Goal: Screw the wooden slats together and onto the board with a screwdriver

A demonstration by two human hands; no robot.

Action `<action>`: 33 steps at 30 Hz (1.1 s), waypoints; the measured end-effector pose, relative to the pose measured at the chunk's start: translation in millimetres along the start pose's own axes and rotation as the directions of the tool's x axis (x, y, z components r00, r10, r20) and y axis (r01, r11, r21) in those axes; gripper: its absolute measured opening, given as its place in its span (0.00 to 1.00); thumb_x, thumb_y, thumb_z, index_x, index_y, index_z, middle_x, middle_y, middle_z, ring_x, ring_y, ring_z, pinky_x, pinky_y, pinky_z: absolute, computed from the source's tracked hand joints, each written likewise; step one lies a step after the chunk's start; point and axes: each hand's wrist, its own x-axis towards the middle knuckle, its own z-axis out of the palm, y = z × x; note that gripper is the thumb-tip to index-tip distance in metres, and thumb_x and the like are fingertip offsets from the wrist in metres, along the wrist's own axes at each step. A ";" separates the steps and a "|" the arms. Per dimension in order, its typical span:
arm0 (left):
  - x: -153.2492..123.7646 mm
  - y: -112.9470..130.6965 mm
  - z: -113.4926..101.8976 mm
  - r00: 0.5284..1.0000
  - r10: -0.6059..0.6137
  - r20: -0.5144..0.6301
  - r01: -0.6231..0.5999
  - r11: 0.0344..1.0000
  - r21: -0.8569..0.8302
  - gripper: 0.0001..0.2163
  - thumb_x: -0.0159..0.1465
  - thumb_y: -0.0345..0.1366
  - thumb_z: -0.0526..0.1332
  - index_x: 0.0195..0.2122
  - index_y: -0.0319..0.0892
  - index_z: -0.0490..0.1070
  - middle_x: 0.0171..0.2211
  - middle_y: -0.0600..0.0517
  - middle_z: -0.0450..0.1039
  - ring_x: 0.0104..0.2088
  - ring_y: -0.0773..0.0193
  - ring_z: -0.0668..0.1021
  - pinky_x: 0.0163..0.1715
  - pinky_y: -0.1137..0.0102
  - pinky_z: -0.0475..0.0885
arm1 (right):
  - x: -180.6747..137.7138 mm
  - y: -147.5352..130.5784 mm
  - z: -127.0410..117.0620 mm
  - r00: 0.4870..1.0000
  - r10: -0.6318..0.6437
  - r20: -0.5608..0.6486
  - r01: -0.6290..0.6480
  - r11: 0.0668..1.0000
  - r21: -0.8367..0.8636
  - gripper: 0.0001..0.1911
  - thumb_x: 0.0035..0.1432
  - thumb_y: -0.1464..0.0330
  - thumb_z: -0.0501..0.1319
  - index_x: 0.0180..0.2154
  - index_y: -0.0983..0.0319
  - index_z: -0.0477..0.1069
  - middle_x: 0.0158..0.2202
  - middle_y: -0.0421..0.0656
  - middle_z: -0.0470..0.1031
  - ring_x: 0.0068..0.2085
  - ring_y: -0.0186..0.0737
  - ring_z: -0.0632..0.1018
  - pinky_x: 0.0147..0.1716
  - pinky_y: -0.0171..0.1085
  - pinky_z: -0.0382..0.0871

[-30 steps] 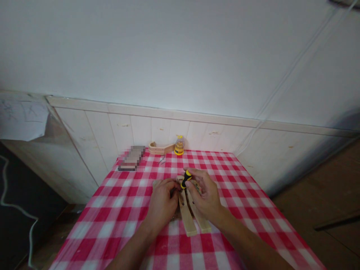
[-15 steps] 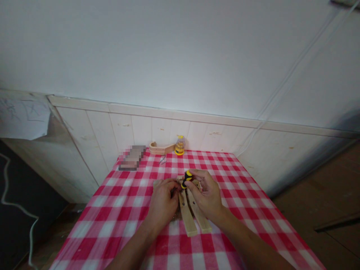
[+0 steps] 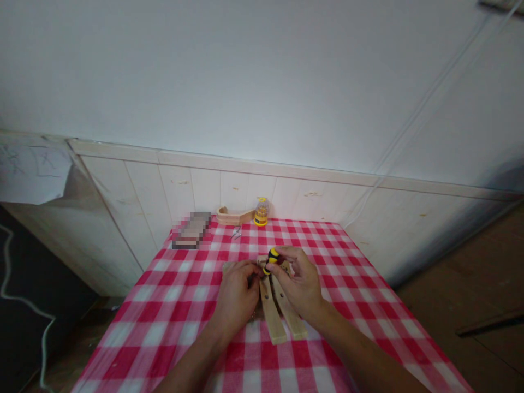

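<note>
Between the thumb and fingers of my right hand (image 3: 301,278) is a yellow and black screwdriver (image 3: 273,255), its handle tilted upward over a wooden piece (image 3: 273,322). That piece has two pale slats running toward me, each with a dark hole or screw. My left hand (image 3: 239,286) is closed at the far end of the slats, fingertips close to the screwdriver's lower end. What those fingertips pinch is hidden, as is the screwdriver's tip. Part of the wooden piece lies behind both hands.
At the table's back edge stand a curved wooden part (image 3: 231,216) and a clear-topped yellow bit case (image 3: 261,213). Small metal pieces (image 3: 236,233) lie before them. A pixelated flat object (image 3: 192,230) is at the back left. A red-and-white checked cloth (image 3: 164,327) covers the table, which meets a white wall.
The screwdriver handle has turned slightly in my right hand, its yellow and black bands showing differently. Both hands stay in nearly the same place.
</note>
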 end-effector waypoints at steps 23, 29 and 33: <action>-0.2 -0.2 -0.3 1.000 0.000 -0.005 0.000 1.000 -0.007 0.11 0.60 0.22 0.58 0.31 0.44 0.77 0.39 0.51 0.82 0.43 0.57 0.78 0.48 0.61 0.67 | -5.7 0.7 -3.8 0.995 0.043 0.092 -0.049 0.997 0.067 0.17 0.63 0.73 0.63 0.52 0.54 0.71 0.46 0.46 0.80 0.46 0.45 0.83 0.45 0.45 0.80; 0.3 -1.7 1.1 1.000 0.009 -0.007 -0.009 1.000 -0.016 0.11 0.59 0.22 0.58 0.31 0.44 0.77 0.41 0.51 0.82 0.44 0.56 0.78 0.49 0.61 0.67 | -0.7 -3.1 -2.9 0.999 0.035 0.036 -0.035 0.999 0.013 0.14 0.60 0.72 0.66 0.48 0.55 0.74 0.41 0.43 0.81 0.40 0.41 0.84 0.41 0.40 0.80; -0.2 -3.0 1.6 1.000 0.010 -0.003 -0.010 1.000 -0.013 0.11 0.60 0.23 0.58 0.31 0.44 0.77 0.41 0.51 0.82 0.44 0.56 0.78 0.49 0.60 0.67 | -0.1 -4.7 -3.0 0.999 0.038 0.024 -0.038 0.999 0.005 0.13 0.59 0.72 0.67 0.47 0.55 0.75 0.40 0.43 0.82 0.40 0.41 0.84 0.41 0.40 0.80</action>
